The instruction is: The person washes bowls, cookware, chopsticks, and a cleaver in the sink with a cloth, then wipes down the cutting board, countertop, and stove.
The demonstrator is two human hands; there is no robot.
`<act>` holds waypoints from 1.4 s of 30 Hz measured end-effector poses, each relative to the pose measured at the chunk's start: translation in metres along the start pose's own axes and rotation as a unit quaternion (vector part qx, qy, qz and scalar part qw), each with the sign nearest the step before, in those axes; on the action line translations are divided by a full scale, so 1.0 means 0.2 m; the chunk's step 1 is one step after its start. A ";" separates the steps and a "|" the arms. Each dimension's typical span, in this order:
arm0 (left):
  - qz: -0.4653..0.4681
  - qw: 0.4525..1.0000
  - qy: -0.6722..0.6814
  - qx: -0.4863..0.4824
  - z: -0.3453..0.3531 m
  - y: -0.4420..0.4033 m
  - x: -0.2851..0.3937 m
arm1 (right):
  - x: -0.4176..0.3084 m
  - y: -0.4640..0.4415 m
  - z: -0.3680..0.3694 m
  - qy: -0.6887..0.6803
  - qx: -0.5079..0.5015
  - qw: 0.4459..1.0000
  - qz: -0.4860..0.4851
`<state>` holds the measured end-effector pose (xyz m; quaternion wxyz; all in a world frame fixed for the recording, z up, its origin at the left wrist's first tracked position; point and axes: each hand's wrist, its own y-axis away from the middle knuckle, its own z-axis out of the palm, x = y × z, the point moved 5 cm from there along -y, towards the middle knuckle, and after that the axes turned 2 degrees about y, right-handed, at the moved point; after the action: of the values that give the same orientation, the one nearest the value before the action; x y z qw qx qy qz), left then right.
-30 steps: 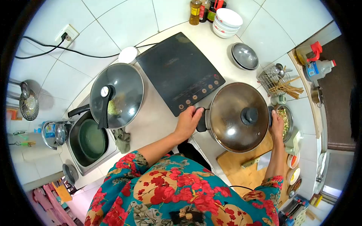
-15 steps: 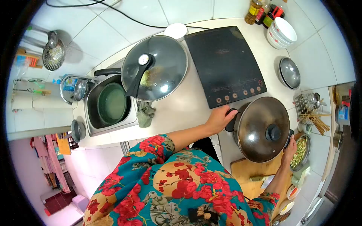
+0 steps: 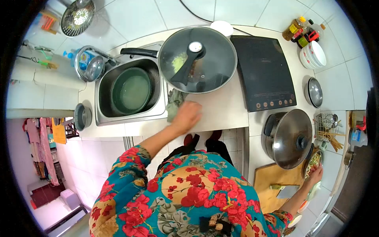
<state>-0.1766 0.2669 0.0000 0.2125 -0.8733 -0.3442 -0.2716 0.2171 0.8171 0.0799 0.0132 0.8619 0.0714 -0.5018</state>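
Lidded pot (image 3: 292, 138), on the counter just beside the front-right corner of the induction cooktop (image 3: 264, 73), between the hands. Right hand (image 3: 314, 174), beyond the pot from the cooktop, near the pot's handle: fingers bent at a bowl of chopped vegetables (image 3: 314, 161), grip indiscernible. Left hand (image 3: 187, 117), front-left of the cooktop, well apart from the pot: blurred, loosely bent beside a grey-green cloth (image 3: 173, 103), hold uncertain. Glass-lidded wok (image 3: 213, 59), left of the cooktop.
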 end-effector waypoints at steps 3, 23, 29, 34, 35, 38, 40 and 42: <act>-0.007 0.998 -0.060 0.024 -0.19 0.10 -0.13 | -0.28 0.20 0.08 -0.041 -0.003 0.999 -0.010; -0.021 0.995 -0.048 0.087 -0.01 0.00 -0.24 | -1.49 0.75 2.44 0.016 -0.525 0.843 -0.116; -0.089 0.991 -0.098 -0.010 0.03 0.02 -0.29 | -1.60 0.64 3.13 0.149 -0.495 0.813 -0.269; -0.059 0.991 -0.119 0.010 0.03 0.00 -0.30 | -1.58 0.67 3.40 0.349 -0.498 0.737 -0.294; -0.052 0.992 -0.113 0.016 0.03 0.00 -0.29 | -1.57 0.67 3.44 0.354 -0.486 0.727 -0.331; -0.048 0.993 -0.106 0.028 0.03 0.00 -0.28 | -1.51 0.62 3.54 0.352 -0.488 0.737 -0.307; -0.051 0.992 -0.107 0.034 0.02 0.00 -0.28 | -1.47 0.58 3.59 0.352 -0.443 0.736 -0.371; -0.047 0.992 -0.117 0.020 0.00 0.00 -0.27 | -1.48 0.55 3.60 0.348 -0.393 0.733 -0.433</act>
<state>-0.2101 0.2414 -0.0340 0.1750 -0.8774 -0.4127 -0.1708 -0.5336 0.6085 -0.0261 0.1062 0.7698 0.6277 -0.0456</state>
